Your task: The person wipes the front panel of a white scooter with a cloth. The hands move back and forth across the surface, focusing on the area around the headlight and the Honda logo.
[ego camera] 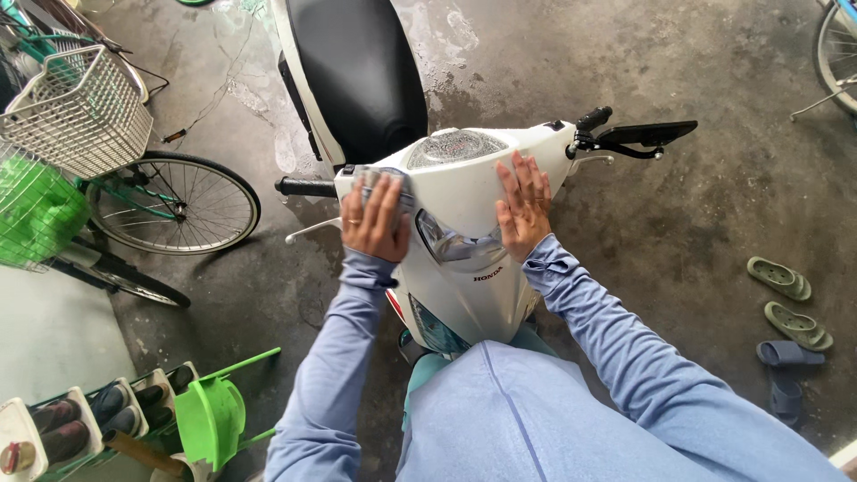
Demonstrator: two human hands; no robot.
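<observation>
Left grip: the left hand (375, 219) lies flat, fingers together, pressing a grey cloth (386, 181) against the white scooter's front cowl (464, 192); a ring shows on one finger.
Cloth: bunched under the left palm, its edge showing past the fingertips, on the left shoulder of the cowl just beside the speedometer (455, 147).
Right grip: the right hand (524, 207) is spread open, palm down on the right side of the cowl, holding nothing, fingers pointing toward the seat.
Between the hands: the headlight (451, 243) sits just below, with the white front panel (473, 299) running down toward the person's body.
Sleeves: both arms wear pale blue long sleeves (616, 335) that reach over the wrists.
Handlebar: a black left handgrip (305, 187) with a brake lever (312, 231) below it; the right handgrip (594, 118) sits near a black mirror (647, 134).
Seat: the black seat (357, 71) stretches away beyond the speedometer.
Floor: grey concrete floor (696, 232), wet in patches near the seat.
Left side: a green bicycle (170, 203) with a white wire basket (76, 112) and a green basket (36, 210); lower down, a shoe rack (89, 415) and a green dustpan (210, 419).
Right side: green sandals (790, 303) and blue slippers (786, 375), well apart from the scooter.
</observation>
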